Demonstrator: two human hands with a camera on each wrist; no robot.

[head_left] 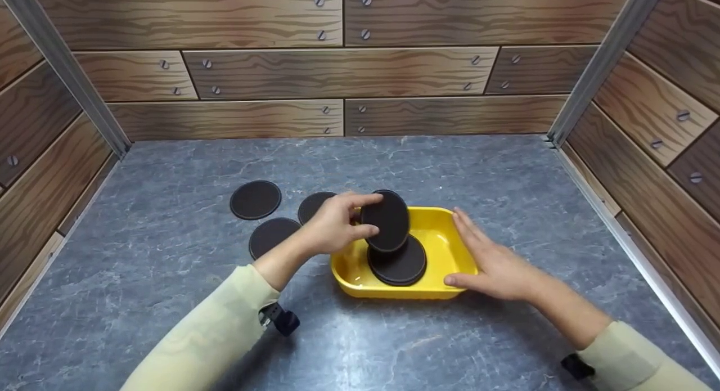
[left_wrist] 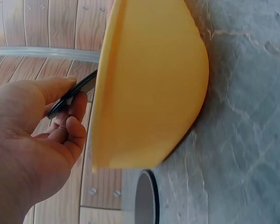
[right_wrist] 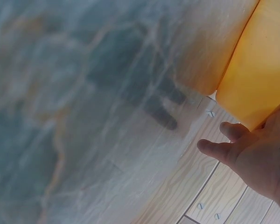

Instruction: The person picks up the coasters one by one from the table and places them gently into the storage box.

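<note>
My left hand (head_left: 337, 222) pinches a round black coaster (head_left: 386, 222) with stitched edging between thumb and fingers, tilted above the yellow tray (head_left: 444, 256). In the left wrist view the same coaster (left_wrist: 65, 100) appears edge-on, partly behind the tray's wall (left_wrist: 154, 84). Below it, black coasters (head_left: 398, 267) lie stacked inside the tray, left of its middle; how many is hidden. My right hand (head_left: 495, 264) rests against the tray's right end, fingers extended along the rim and thumb at the near corner. The right wrist view shows that hand (right_wrist: 261, 158) beside the tray's outer wall (right_wrist: 261, 70).
Three more coasters lie on the grey marbled table (head_left: 169, 239) left of the tray: one farther out (head_left: 255, 200), a nearer one (head_left: 273, 236) partly behind my left forearm, and another (head_left: 314, 204) partly behind my left hand. Wood-patterned walls (head_left: 337, 70) enclose the table.
</note>
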